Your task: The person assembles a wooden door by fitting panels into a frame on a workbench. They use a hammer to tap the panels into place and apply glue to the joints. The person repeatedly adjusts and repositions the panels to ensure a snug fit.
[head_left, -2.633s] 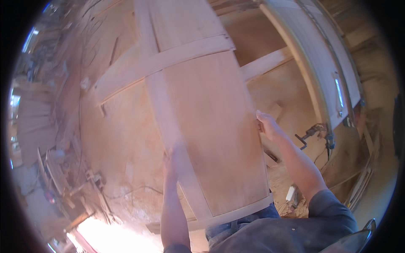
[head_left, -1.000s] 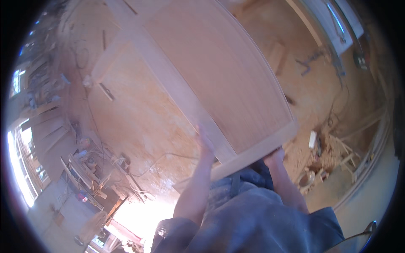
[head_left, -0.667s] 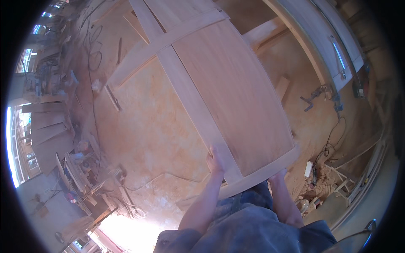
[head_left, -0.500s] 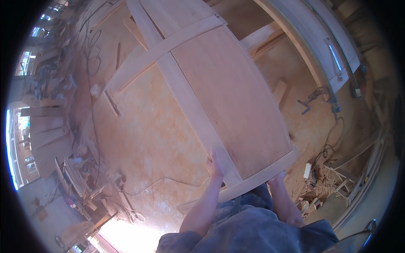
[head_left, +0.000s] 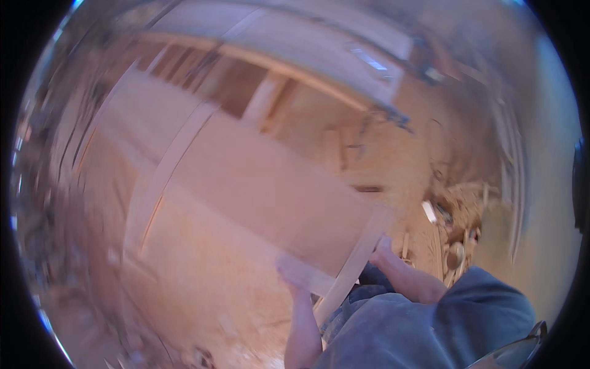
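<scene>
A large wooden frame-and-panel piece stretches from my body toward the far left, blurred by motion. Its broad flat panel sits between pale rails, and a cross rail juts past one side. My left hand is closed around the long rail near the close corner, some fingers hidden beneath. At the near end, my right hand grips the end rail from its right side. Part of that hand's grip is hidden by the wood.
Beyond the piece stands a workbench with a pale top and a clamp at its corner. Wood scraps and a white object lie on the dusty floor to my right. Long strips lean at the far right.
The view has swung round to the right, so the piece now slants toward the left and the workbench lies across the top. Both hands still hold the piece.
</scene>
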Tool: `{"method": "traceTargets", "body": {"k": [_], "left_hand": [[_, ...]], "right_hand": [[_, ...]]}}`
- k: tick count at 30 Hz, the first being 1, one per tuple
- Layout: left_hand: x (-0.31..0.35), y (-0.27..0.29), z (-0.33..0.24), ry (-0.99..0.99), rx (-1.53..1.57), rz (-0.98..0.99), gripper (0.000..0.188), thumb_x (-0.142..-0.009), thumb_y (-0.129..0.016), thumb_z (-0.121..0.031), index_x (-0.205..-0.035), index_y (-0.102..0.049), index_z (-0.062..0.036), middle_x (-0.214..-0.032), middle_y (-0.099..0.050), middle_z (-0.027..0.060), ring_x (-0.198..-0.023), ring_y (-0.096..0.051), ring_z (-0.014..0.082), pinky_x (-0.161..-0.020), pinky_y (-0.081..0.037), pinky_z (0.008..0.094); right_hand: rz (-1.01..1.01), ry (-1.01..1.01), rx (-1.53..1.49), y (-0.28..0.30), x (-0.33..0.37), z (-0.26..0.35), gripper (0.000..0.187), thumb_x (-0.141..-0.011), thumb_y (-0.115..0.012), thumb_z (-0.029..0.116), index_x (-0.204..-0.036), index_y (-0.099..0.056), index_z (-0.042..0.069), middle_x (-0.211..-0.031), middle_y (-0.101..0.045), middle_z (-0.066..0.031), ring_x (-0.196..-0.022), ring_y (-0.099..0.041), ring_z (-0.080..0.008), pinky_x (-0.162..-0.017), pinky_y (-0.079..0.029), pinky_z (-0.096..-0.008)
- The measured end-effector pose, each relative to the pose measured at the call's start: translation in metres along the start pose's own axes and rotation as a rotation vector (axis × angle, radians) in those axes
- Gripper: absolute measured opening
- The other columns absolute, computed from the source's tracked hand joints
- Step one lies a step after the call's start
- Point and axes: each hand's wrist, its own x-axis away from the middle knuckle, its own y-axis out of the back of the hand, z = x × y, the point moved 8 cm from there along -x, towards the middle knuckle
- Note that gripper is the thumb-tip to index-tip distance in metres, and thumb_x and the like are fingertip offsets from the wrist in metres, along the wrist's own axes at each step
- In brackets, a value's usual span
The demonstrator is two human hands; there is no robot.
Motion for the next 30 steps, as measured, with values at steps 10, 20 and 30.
{"method": "traceTargets", "body": {"k": [10,20,30], "left_hand": [[0.022,-0.059,-0.027,0.07,-0.373,-0.109,0.082,-0.1,-0.031,-0.068,-0.16,-0.026,-0.0118,-0.164,-0.028,0.0135,-0.149,-0.029,0.0374,-0.122,-0.024,0.0537],[0.068,-0.126,0.021,0.023,-0.904,0.076,0.063,-0.099,-0.043,-0.045,-0.148,-0.046,-0.0056,-0.144,-0.051,0.016,-0.123,-0.057,0.0338,-0.1,-0.052,0.048],[0.14,-0.286,0.166,-0.24,-1.616,0.276,0.051,-0.088,-0.063,-0.026,-0.131,-0.061,-0.0006,-0.114,-0.063,0.0176,-0.106,-0.062,0.0271,-0.091,-0.053,0.0398]], "right_hand": [[0.019,-0.017,0.049,0.0,0.004,0.002,0.04,-0.105,-0.042,0.041,-0.111,-0.066,0.009,-0.104,-0.071,-0.0097,-0.091,-0.069,-0.0291,-0.08,-0.058,-0.047],[0.257,0.042,0.468,0.082,0.007,0.151,0.034,-0.101,-0.054,0.038,-0.107,-0.063,0.005,-0.102,-0.071,-0.0151,-0.085,-0.07,-0.0265,-0.075,-0.055,-0.0413],[0.742,0.871,-0.052,0.104,0.31,0.569,0.037,-0.107,-0.051,0.033,-0.112,-0.064,-0.001,-0.105,-0.072,-0.0163,-0.095,-0.07,-0.0249,-0.088,-0.054,-0.0387]]}}
